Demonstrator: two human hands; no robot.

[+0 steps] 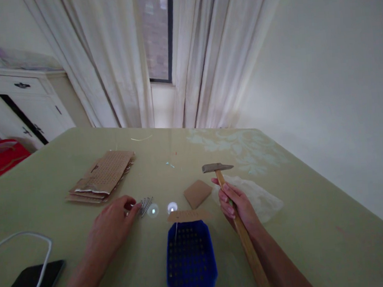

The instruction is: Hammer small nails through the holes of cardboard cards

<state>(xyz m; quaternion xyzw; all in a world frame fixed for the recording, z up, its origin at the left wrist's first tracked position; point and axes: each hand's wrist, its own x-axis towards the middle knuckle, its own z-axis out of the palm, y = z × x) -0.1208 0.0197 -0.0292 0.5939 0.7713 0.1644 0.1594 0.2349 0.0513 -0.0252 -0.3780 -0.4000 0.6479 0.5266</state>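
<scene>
My right hand (234,203) is wrapped around the wooden handle of a hammer (242,231), whose metal head points up and away over the table. On the left, the thumb and fingers of my left hand (116,216) are closed at the end of a small bunch of metal nails (146,205) lying on the table. Between my hands stands a blue plastic basket (213,260) with a perforated bottom. A strip of cardboard (188,216) lies against its far edge, and one nail (176,233) slants down from it into the basket. Beyond sits a square brown cardboard piece (198,193).
Folded cardboard sheets (106,173) lie at the left. A crumpled clear plastic bag (259,196) is under and beside my right hand. A dark tablet-like device (32,283) and a white cable (49,245) occupy the near left corner. Small scraps (170,164) lie farther back.
</scene>
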